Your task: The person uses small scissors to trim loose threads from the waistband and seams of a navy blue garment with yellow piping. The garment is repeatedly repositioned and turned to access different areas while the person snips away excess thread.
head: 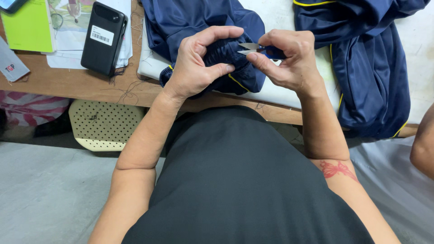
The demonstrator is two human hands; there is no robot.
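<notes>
My left hand (196,63) pinches a bunched edge of a navy garment with yellow piping (226,27) at the table's near edge. My right hand (289,58) grips small thread snips with a blue handle (253,49), their metal blades pointing left at the fabric held by the left fingers. The two hands are almost touching.
A second pile of navy fabric (366,68) lies to the right on a white pad (275,90). A black phone (103,38), papers and a green booklet (28,25) lie on the wooden table at left. A cream perforated stool (104,124) stands below. Another person's arm (424,144) shows at right.
</notes>
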